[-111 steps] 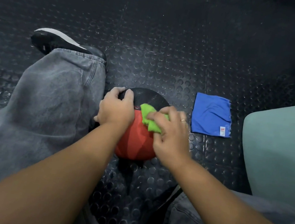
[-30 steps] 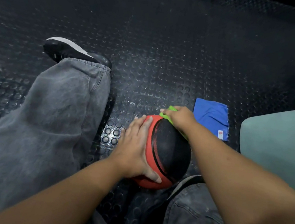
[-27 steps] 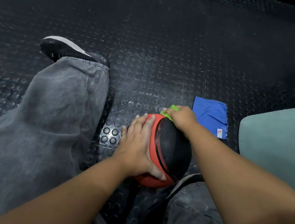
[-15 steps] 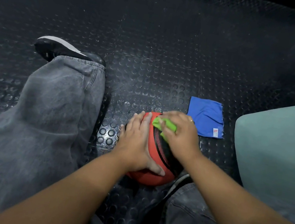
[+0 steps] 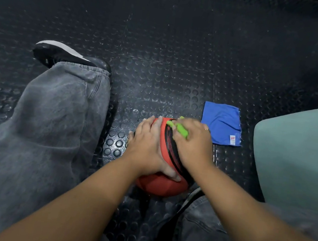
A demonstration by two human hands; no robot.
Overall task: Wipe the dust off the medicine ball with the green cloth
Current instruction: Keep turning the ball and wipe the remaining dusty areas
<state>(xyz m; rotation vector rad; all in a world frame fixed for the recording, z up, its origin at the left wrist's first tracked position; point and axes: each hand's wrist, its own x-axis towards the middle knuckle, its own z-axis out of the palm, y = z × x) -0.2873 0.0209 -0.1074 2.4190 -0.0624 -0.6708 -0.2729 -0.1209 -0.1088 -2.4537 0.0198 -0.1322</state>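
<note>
A red and black medicine ball point(image 5: 162, 184) sits on the studded black floor between my legs. My left hand point(image 5: 146, 147) lies flat against its left side, fingers straight and thumb across the front. My right hand point(image 5: 192, 145) grips the bunched green cloth point(image 5: 179, 129) and presses it on the ball's top right, over the black panel. Only a small part of the cloth shows between my fingers, and my hands hide much of the ball.
A folded blue cloth point(image 5: 223, 124) lies on the floor just right of the ball. A pale green cushioned seat point(image 5: 300, 156) fills the right edge. My left leg in grey jeans point(image 5: 41, 124) and a black shoe point(image 5: 65, 56) lie to the left.
My right hand has drawn the green cloth back from the ball's far side over its top, toward me. My left hand has stayed against the ball's left side.
</note>
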